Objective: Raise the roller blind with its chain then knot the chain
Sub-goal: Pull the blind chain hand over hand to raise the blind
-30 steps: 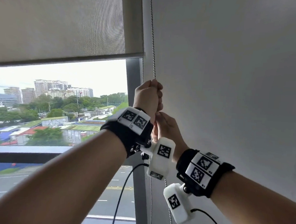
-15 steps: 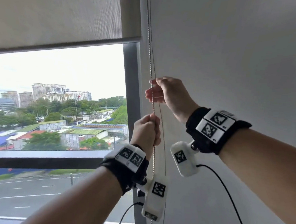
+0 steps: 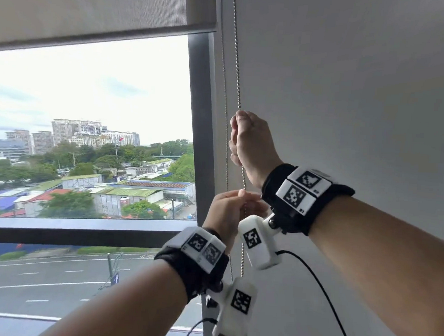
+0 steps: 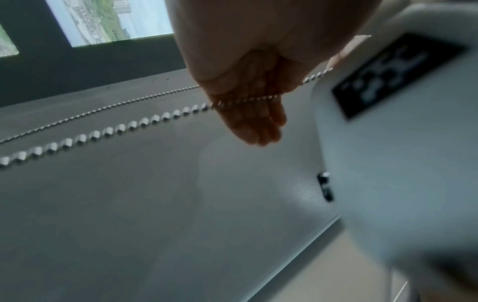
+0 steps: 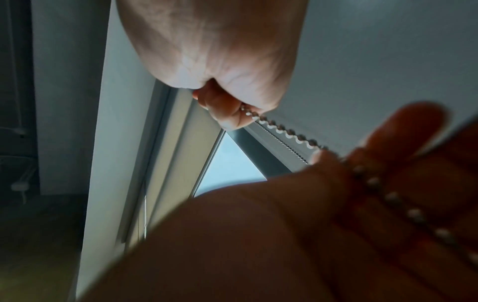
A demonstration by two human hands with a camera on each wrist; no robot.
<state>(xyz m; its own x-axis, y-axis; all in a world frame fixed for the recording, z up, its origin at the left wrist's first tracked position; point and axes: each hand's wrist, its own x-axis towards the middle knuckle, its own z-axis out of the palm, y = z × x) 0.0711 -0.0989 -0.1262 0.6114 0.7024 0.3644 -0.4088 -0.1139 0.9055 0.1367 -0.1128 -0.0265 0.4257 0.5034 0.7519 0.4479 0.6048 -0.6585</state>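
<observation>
The grey roller blind (image 3: 95, 9) hangs over the top of the window, its bottom bar (image 3: 101, 39) high in the head view. The bead chain (image 3: 237, 72) runs down beside the window frame. My right hand (image 3: 248, 141) is a fist gripping the front strand, and the right wrist view shows the chain (image 5: 284, 130) leaving its curled fingers (image 5: 227, 114). My left hand (image 3: 230, 210) sits just below it with loosened fingers. In the left wrist view the chain (image 4: 116, 128) lies across the straight fingers (image 4: 253, 114) of that hand.
A dark window post (image 3: 198, 114) stands left of the chain, with a dark sill rail (image 3: 82, 229) below. A pale flat panel (image 3: 350, 84) fills the right side behind my hands. White camera housings (image 3: 259, 243) and black cables (image 3: 325, 291) hang from both wrists near the chain.
The blind's bottom bar has risen. My right hand reached up above the left and closed on the chain. My left hand pulled down and has loosened its grip.
</observation>
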